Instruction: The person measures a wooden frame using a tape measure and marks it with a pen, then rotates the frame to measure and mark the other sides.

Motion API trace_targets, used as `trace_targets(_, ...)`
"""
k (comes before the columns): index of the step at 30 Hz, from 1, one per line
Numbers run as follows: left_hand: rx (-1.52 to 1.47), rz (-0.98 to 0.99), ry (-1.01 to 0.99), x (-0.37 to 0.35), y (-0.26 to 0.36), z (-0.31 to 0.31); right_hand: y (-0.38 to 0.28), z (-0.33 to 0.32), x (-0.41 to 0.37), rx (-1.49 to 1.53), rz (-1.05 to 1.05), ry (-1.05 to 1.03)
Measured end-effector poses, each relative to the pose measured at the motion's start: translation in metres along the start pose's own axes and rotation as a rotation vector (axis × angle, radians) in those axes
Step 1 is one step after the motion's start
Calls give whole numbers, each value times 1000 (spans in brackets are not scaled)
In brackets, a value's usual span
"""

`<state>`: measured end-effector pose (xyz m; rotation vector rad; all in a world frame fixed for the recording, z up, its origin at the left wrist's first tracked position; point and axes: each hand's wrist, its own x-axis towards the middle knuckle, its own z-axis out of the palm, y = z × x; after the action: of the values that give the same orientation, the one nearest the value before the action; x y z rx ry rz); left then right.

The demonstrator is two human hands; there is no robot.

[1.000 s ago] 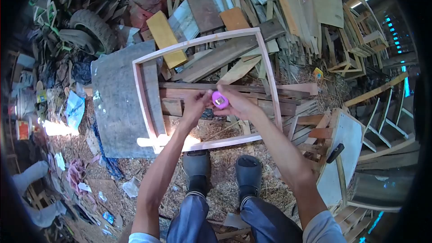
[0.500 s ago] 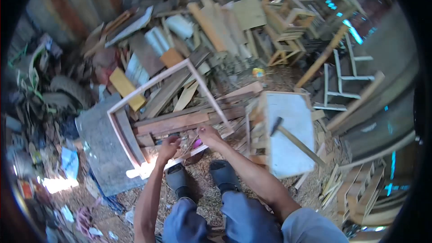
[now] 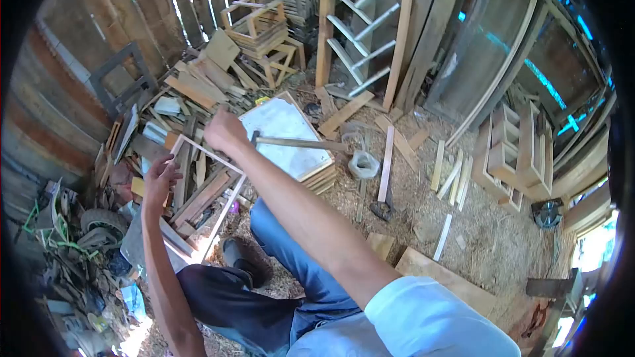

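Note:
My right hand (image 3: 227, 131) is raised over the far side of a thin wooden frame (image 3: 210, 153). Its fingers are curled closed, and whatever they hold, if anything, is hidden. Beside the frame's left corner is my left hand (image 3: 161, 175), fingers loosely bent and apart, with nothing seen in it. The frame rests tilted in front of my legs. Just right of my right hand, a hammer (image 3: 297, 143) with a long wooden handle lies across a white-topped panel (image 3: 278, 116) on stacked wood.
Scrap boards (image 3: 202, 79) are heaped at the back left. A tyre (image 3: 104, 225) and tangled debris lie left. A plastic bag (image 3: 364, 164), loose strips (image 3: 451, 175) and a flat board (image 3: 446, 281) are on the shavings-covered floor. Wooden shelf-like frames (image 3: 516, 152) stand right.
My view has swung to the right. Both hands have risen from the frame's near side toward its far side, and my right arm now reaches across. The hammer stays on the white panel.

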<state>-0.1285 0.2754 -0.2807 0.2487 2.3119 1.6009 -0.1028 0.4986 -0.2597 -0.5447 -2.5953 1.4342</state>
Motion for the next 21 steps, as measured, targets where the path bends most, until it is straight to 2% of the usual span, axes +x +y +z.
trace_targets(1,6,11,-59,0,11,9,-2,0,-7,32,1,92)
trace_targets(3,-60,-3,-32,-3,19,38,2,10,-22,119,-6,147)
trace_targets(4,-295,21,43,-3,12,52,15,27,-27,196,-56,258)
trace_targets(5,-533,43,115,1,5,67,26,36,-32,227,-50,222)
trace_targets(6,-368,-54,164,3,2,79,28,43,-36,119,50,135)
trace_targets(7,-203,-161,209,3,-2,85,24,46,-38,154,64,91)
trace_targets(8,-87,10,118,11,-7,85,7,38,-40,175,53,71)
trace_targets(9,-180,83,223,18,3,94,1,44,-36,189,-35,119)
trace_targets(10,-207,82,206,28,9,93,-3,47,-28,256,-34,70)
trace_targets(12,-240,85,153,62,-4,82,-1,61,-10,317,-19,116)
trace_targets(14,11,-15,-8,93,-43,63,2,68,9,371,61,124)
trace_targets(15,90,119,91,93,-61,72,5,69,18,384,119,74)
trace_targets(16,53,-73,87,96,-89,68,7,70,28,399,162,31)
trace_targets(17,58,-56,81,98,-173,36,17,82,31,369,199,45)
trace_targets(18,-405,-174,-185,85,-235,40,27,82,31,348,237,24)
trace_targets(19,-808,-720,-238,91,-121,51,21,55,26,349,361,-70)
trace_targets(20,-906,-934,-12,77,-124,48,30,42,18,389,497,-181)
trace_targets(21,-1309,-887,-245,58,-172,21,47,44,5,208,429,-17)
